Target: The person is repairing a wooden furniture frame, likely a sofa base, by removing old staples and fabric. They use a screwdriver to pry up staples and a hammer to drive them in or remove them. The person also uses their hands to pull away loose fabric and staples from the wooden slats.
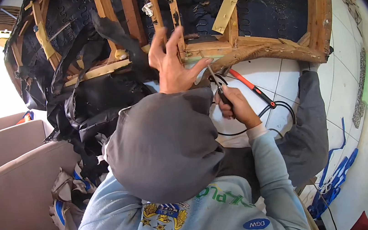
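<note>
Wooden furniture frame (321, 11): lies directly ahead of both hands, with curved rail (272, 51) on the near side and bare timber exposed, presumably giving direct access to the joint of wood and cloth; left hand (171, 68): reaches over the near side of the frame, back uppermost, with fingers spread well apart and nothing visibly gripped; extends the thumb toward the rail, just beside the tip of the tool, perhaps for steadying or for feeling the edge; contact of fingertips with wood: cannot tell; right hand (236, 104): holds black-handled tool (225, 97) with fingers clamped around the handle, leaving the slim metal shaft free and aimed up at the rail; probably set low on the handle for control of the tip; contact of tip with timber: hidden too closely by thumb and rail to tell; hammer (255, 89): lies on tiled floor (287, 77) to the right of the tool, red-and-black handle slanting toward the right hand, likely placed for quick pickup; black cable (292, 113): loops over the tiles around the hammer's handle end; torn black cloth (113, 98): hangs in folds left of the left hand, apparently clear of the working edge; grey upholstered piece (30, 173): stands farther left, well apart from both hands.
</note>
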{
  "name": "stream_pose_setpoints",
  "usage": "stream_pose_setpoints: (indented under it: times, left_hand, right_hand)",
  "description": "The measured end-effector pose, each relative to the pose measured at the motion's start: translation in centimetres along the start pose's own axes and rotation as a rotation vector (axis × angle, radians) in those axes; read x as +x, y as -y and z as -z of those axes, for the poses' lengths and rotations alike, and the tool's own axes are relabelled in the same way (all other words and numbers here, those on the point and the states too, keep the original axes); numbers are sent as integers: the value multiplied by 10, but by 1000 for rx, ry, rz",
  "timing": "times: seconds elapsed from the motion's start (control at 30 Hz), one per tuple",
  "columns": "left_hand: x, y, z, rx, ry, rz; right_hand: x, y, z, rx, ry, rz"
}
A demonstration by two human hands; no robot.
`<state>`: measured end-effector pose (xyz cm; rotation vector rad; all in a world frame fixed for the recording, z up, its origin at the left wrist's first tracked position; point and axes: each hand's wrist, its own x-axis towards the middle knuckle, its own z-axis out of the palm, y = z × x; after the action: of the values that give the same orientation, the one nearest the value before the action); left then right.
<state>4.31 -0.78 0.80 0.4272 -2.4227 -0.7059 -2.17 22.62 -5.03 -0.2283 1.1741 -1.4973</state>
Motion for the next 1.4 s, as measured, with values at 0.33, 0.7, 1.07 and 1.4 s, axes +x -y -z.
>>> stream_pose_setpoints:
  times: [0.33,0.7,1.07,1.4]
  left_hand:
    - [54,17,18,-517,-107,234]
    - [-7,29,-19,203,98,125]
    - [-7,26,-19,192,98,146]
    - [-8,29,-15,186,107,140]
  right_hand:
    - [1,-13,7,-808,-463,390]
    - [10,-16,17,-864,-445,438]
    - [14,-24,6,-848,-526,450]
    - [24,-56,-21,-643,-544,459]
